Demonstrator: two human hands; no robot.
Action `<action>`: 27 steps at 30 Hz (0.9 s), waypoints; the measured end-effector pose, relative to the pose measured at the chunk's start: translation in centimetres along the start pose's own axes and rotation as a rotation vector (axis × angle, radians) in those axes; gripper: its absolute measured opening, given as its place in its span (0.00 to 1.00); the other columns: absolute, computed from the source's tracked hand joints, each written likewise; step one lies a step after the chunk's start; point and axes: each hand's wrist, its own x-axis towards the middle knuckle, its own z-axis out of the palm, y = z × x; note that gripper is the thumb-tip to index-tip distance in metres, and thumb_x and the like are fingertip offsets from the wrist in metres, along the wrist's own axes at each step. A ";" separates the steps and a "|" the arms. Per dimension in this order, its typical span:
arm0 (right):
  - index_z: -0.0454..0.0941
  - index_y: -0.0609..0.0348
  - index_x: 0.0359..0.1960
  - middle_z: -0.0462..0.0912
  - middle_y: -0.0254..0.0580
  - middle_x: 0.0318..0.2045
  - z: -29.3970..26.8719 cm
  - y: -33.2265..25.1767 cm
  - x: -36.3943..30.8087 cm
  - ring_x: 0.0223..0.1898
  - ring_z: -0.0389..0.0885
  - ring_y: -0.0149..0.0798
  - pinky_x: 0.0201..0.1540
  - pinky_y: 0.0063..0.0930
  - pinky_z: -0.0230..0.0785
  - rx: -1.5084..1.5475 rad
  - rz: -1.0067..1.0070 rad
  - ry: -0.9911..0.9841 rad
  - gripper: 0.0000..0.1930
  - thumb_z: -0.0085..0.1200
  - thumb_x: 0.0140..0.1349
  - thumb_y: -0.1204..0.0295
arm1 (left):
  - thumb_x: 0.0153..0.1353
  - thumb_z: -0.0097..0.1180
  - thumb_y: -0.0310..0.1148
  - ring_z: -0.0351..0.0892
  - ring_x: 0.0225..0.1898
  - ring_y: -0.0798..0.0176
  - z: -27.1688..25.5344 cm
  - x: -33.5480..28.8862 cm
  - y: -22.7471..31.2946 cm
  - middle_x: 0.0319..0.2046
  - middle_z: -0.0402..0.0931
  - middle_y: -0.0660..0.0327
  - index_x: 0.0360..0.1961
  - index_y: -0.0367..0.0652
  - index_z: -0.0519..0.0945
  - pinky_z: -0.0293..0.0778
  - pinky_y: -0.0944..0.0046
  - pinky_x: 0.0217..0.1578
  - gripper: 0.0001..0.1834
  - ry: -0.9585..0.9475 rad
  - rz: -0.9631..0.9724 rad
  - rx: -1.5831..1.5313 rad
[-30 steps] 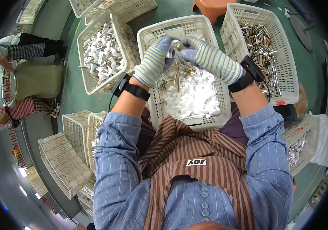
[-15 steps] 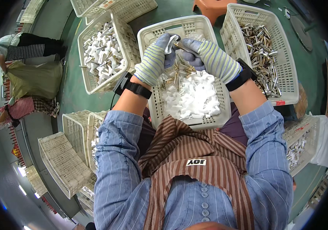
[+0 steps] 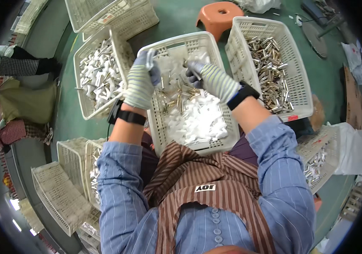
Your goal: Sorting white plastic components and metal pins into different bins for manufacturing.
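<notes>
The two gloved hands, which met over the middle crate a moment ago, have drawn apart, and the whole view has shifted a little. Over on the left, a pale crate (image 3: pixel 125 55) holds white pieces mixed with metal rods. Beside it, the left hand (image 3: pixel 139 84) is raised at the upper left edge of the middle crate (image 3: pixel 157 134), fingers curled close together; a bit of white shows near the fingertips, but I can't tell whether they grip anything. Below and between the hands, loose metal tubes (image 3: pixel 181 98) lie in that crate, next to a bright heap of white pieces (image 3: pixel 202 122) nearer the person's lap. The right hand (image 3: pixel 215 80) pinches a metal piece (image 3: pixel 194 71) between thumb and fingers, above the crate's right half. An orange stool (image 3: pixel 220 16) stands beyond, and the right-hand crate (image 3: pixel 293 65) is heaped with metal tubes.
</notes>
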 end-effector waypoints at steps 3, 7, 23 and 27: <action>0.74 0.57 0.32 0.77 0.34 0.23 -2.0 3.0 3.2 0.21 0.74 0.28 0.21 0.21 0.68 0.150 0.157 0.184 0.08 0.54 0.65 0.67 | 0.69 0.46 0.47 0.52 0.10 0.74 -0.4 -1.1 1.8 0.12 0.57 0.74 0.38 0.48 0.77 0.48 0.71 0.11 0.15 0.006 0.062 -0.076; 0.74 0.59 0.33 0.77 0.36 0.24 -11.1 2.1 8.7 0.23 0.75 0.30 0.21 0.20 0.69 0.330 -0.027 0.306 0.05 0.52 0.64 0.72 | 0.69 0.46 0.46 0.53 0.10 0.74 -0.3 -1.4 2.8 0.12 0.58 0.73 0.39 0.45 0.78 0.48 0.72 0.11 0.16 -0.086 0.077 -0.169; 0.67 0.52 0.41 0.64 0.29 0.16 -4.3 4.5 6.0 0.15 0.63 0.27 0.16 0.20 0.55 0.095 0.397 -0.064 0.09 0.42 0.61 0.80 | 0.69 0.46 0.49 0.53 0.10 0.74 -0.6 -2.6 4.9 0.12 0.57 0.73 0.40 0.44 0.77 0.49 0.72 0.12 0.18 -0.027 0.139 -0.149; 0.69 0.55 0.38 0.68 0.31 0.17 -2.9 0.3 2.9 0.15 0.67 0.28 0.14 0.21 0.59 0.075 0.213 0.110 0.04 0.43 0.65 0.76 | 0.68 0.48 0.48 0.51 0.10 0.75 0.2 -2.6 4.9 0.12 0.55 0.74 0.41 0.44 0.76 0.47 0.71 0.11 0.17 -0.058 0.117 -0.160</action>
